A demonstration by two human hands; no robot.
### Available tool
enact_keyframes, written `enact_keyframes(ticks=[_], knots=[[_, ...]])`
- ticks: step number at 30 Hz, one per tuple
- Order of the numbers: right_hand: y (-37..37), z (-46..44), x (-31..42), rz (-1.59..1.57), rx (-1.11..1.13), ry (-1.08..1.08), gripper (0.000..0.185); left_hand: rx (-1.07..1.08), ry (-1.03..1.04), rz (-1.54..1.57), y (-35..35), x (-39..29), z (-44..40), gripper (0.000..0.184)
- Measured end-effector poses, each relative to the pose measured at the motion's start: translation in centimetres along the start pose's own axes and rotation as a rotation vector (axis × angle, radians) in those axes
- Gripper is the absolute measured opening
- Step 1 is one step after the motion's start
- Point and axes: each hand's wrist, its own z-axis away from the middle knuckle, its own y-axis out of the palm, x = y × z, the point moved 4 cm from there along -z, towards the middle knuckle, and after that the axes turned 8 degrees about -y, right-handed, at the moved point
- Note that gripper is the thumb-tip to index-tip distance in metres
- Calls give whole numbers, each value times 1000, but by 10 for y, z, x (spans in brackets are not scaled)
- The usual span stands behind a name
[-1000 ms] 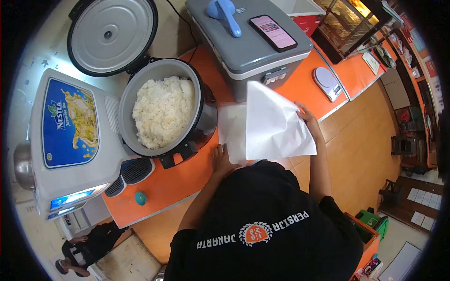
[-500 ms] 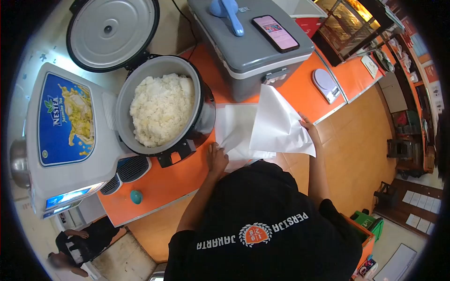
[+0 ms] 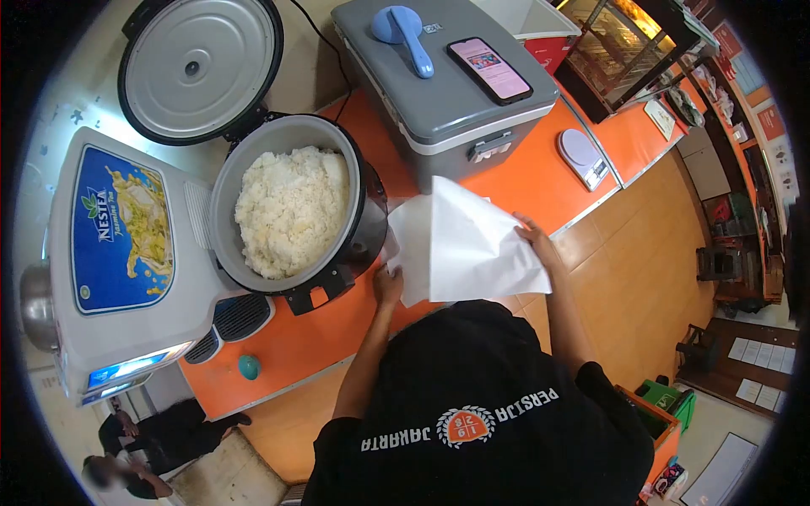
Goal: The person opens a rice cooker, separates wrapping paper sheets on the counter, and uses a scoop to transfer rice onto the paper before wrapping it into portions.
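Note:
A white sheet of paper (image 3: 485,251) is lifted and bent over toward the left, above more white paper (image 3: 411,232) on the orange counter. My right hand (image 3: 537,239) has its fingers closed on the right edge of the raised sheet. At the left edge of the paper, beside the rice cooker, my left hand (image 3: 388,285) is closed with its fingertips at the paper's border. Left of my hands stands an uncovered rice cooker (image 3: 364,221) with white rice (image 3: 293,211) inside and its lid (image 3: 198,67) raised.
Behind the paper stands a grey cooler box (image 3: 456,118) carrying a blue rice paddle (image 3: 415,51) and a phone (image 3: 490,71). A small scale (image 3: 582,158) sits to the right. Far left are a Nestea dispenser (image 3: 139,304) and, below it, another person (image 3: 152,438).
My right hand has moved left with the edge of the raised sheet, which now leans farther left over the paper beneath. My left hand stays at the left border.

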Motion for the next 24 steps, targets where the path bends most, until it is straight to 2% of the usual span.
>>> enact_keyframes(ticks=[1, 2, 4, 5, 7, 8, 10, 11, 13, 15, 16, 17, 18, 20, 22, 24], knots=[[19, 1, -6, -256, -28, -7, 43, -196, 180, -292, -5, -10, 5, 44], [33, -1, -6, -268, 15, 4, 41, -196, 179, -290, -3, -12, 9, 44], [49, -19, -23, -99, 65, -58, 48, -394, 146, -210, -9, -30, 21, 50], [56, -28, -32, -97, 69, -56, 48, -397, 142, -208, -12, -34, 21, 50], [72, -45, -39, 123, 141, -174, 63, -218, 162, -162, -8, -30, 9, 57], [76, -53, -46, 124, 142, -175, 63, -219, 162, -161, -8, -27, 5, 57], [82, -69, -54, 315, 166, -312, 75, -223, 335, -342, -3, -30, -2, 62], [82, -71, -54, 340, 150, -345, 85, -229, 336, -341, -5, -32, 0, 62], [86, -69, -46, 355, 162, -412, 88, -183, 426, -352, -11, -48, 19, 60], [81, -66, -39, 373, 149, -484, 90, -188, 382, -317, -10, -49, 20, 61], [79, -64, -39, 485, 188, -543, 94, -188, 331, -285, -8, -47, 20, 62], [75, -64, -39, 597, 225, -596, 98, -231, 407, -317, -7, -48, 23, 58], [71, -63, -41, 596, 203, -595, 98, -279, 482, -351, -6, -52, 29, 55], [70, -61, -43, 693, 191, -624, 100, -41, 52, 227, -11, -51, 31, 42], [72, -54, -33, 739, 196, -620, 104, -78, 121, 99, -7, -40, 13, 36], [74, -50, -36, 658, 281, -412, 103, -71, 263, -107, 0, -34, -1, 42]])
